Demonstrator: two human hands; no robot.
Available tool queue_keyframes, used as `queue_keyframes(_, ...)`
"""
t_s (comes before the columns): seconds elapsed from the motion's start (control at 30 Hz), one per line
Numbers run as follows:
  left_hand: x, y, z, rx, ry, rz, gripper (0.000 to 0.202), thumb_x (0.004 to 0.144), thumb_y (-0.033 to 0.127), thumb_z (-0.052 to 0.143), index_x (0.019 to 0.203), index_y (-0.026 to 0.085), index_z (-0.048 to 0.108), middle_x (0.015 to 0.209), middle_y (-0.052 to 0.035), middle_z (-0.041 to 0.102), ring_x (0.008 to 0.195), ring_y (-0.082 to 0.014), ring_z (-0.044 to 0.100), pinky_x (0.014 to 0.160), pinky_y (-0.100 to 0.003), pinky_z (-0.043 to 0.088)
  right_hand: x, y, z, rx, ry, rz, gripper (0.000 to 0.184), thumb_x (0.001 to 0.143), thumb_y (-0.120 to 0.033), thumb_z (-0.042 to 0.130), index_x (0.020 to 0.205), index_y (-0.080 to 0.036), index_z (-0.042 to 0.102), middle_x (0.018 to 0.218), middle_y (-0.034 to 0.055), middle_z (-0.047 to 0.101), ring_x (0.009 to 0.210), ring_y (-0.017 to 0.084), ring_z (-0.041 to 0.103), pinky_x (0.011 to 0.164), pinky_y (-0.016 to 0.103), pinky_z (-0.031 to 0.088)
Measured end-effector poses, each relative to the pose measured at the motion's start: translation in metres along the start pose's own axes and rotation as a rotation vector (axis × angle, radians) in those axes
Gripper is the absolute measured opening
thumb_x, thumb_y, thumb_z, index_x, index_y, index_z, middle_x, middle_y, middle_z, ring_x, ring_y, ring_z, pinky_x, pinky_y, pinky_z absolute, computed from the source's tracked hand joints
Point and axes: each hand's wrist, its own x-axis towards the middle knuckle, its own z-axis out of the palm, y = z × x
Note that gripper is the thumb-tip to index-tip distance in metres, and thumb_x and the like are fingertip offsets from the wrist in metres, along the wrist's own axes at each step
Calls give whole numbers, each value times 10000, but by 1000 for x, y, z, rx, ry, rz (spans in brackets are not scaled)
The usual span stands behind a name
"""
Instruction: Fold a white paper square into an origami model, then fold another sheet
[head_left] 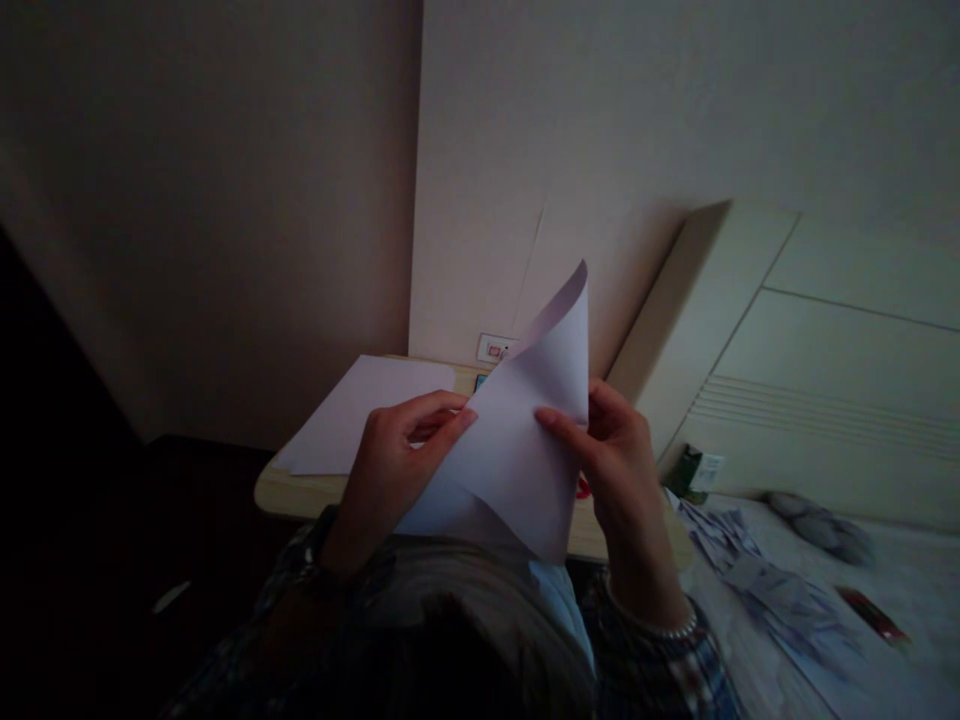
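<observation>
A white sheet of paper [517,430] is held up in front of me, bent over so that its upper corner curls to a point. My left hand [409,450] pinches its left edge between thumb and fingers. On the right edge, my right hand [611,440] grips it with the thumb in front and the fingers behind. Part of the sheet hangs lower, close to my body. Beneath, a stack of white paper [367,400] lies on a small wooden table [315,492]. Something red [583,487] shows partly behind the sheet by my right hand.
A wall socket [495,349] sits just above the table's back edge. To the right is a bed with a pale headboard [825,340]. On it lie paper strips [780,590], a grey soft item [821,525], a green box [691,470] and a dark red-trimmed packet [874,615].
</observation>
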Motion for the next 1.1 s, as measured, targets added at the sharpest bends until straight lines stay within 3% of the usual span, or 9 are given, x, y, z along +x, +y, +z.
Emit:
queue_keyframes(0.17,-1,-1,6,31,39,72,157,818,283,592,744,188,692,717,30,715,661,-131,656,617,-176,513,-3,-1,2,2,-23,2,209,661,-327,766,790,-227,636,756,-2,675,708,195,629,592,285,502)
queue_keyframes(0.57,-4,1,5,106,31,60,238,842,319,526,760,177,698,627,30,642,591,-132,569,534,-195,421,-4,-1,2,-52,-26,-28,217,666,-343,765,793,-234,627,785,4,677,755,212,638,623,304,519)
queue_keyframes(1.1,-7,0,5,172,31,87,220,854,329,514,748,210,666,592,46,625,544,-132,569,503,-202,414,-4,-3,2,-35,-84,-5,259,671,-348,757,872,-245,629,873,6,693,821,214,645,684,315,529)
